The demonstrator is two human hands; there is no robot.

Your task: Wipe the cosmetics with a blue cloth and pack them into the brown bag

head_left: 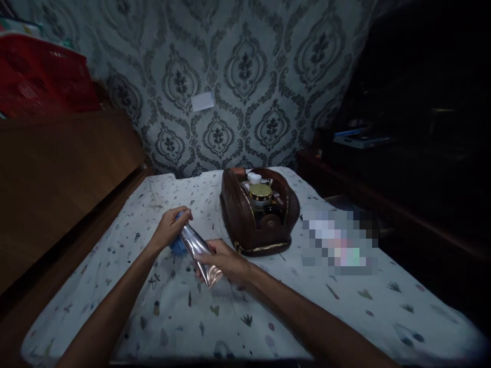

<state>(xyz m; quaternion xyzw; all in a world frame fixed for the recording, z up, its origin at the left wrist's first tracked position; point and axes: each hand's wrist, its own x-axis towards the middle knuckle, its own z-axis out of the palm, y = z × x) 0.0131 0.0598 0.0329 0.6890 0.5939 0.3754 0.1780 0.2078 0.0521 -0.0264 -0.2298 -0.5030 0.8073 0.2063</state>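
A silvery squeeze tube (pixel 199 251) with a blue cap lies slanted between my hands, just above a white patterned cloth (pixel 184 306). My left hand (pixel 171 228) is closed around the blue cap end. My right hand (pixel 224 261) grips the tube's flat lower end. Close to the right of my hands stands an open brown leather toiletry bag (pixel 240 217), holding a gold-lidded jar (pixel 261 192) and a few small bottles.
A wooden board or headboard (pixel 57 174) runs along the left, with a red crate (pixel 42 76) above it. A patterned wall (pixel 238 76) is behind. A blurred patch (pixel 339 240) lies right of the bag. Dark furniture stands at the right.
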